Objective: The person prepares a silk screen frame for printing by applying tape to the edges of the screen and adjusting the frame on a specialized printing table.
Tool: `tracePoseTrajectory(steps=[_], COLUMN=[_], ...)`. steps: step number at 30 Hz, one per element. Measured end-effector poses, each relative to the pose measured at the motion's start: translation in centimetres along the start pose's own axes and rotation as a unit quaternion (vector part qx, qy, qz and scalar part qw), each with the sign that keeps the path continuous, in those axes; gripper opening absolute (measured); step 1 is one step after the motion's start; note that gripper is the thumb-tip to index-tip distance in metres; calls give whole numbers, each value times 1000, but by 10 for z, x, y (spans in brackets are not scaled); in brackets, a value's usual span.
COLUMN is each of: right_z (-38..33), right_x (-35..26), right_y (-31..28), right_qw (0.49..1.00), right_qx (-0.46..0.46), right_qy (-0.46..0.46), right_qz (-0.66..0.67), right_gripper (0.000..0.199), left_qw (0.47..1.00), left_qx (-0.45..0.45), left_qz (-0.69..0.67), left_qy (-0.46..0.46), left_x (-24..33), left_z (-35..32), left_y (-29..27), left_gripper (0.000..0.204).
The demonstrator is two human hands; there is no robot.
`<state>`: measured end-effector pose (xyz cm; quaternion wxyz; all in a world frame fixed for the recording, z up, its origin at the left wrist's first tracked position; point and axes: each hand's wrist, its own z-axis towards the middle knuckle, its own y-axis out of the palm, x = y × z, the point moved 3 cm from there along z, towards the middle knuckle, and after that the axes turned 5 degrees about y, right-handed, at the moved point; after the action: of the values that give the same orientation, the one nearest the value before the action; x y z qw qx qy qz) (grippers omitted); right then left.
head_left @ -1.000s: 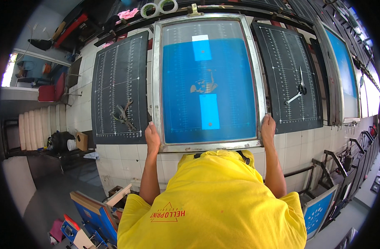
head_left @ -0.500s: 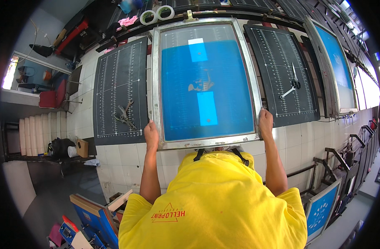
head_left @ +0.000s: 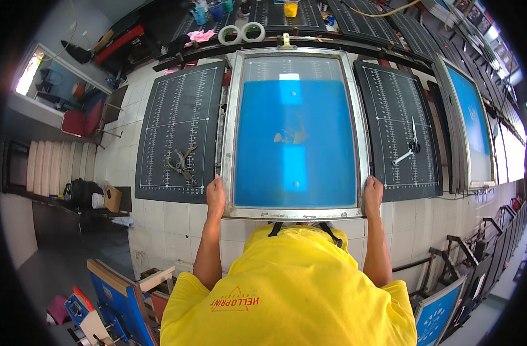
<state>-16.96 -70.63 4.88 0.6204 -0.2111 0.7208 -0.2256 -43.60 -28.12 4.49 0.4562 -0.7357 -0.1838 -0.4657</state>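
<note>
A metal-framed printing screen (head_left: 231,115) with a blue mesh lies flat on the long tiled table in front of me. My left hand (head_left: 215,198) grips the frame's near left corner. My right hand (head_left: 372,195) grips its near right corner. A small pale motif shows in the middle of the blue mesh (head_left: 295,138). My yellow shirt fills the lower middle of the view and hides the table's near edge.
Black gridded platens lie on both sides: the left platen (head_left: 180,130) carries metal clamps (head_left: 182,163), the right platen (head_left: 401,127) carries scissors (head_left: 406,151). Another blue screen (head_left: 471,121) stands further right. Tape rolls (head_left: 240,32) and paint cups sit behind. More framed screens lean below.
The screen and my two hands have shifted slightly toward me and downward in view; my grip on both near corners is the same.
</note>
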Motion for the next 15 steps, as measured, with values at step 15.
tracePoseTrajectory(steps=[15], right_z=[0], right_x=[-6], right_y=[14], right_qw=[1000], right_qx=[1], right_qy=[27], right_qz=[-2], right_gripper=[39], left_qw=[998], left_qx=[12], left_qz=[37], left_qy=[59], left_x=[-36], left_z=[14], left_y=[8], left_gripper=[50])
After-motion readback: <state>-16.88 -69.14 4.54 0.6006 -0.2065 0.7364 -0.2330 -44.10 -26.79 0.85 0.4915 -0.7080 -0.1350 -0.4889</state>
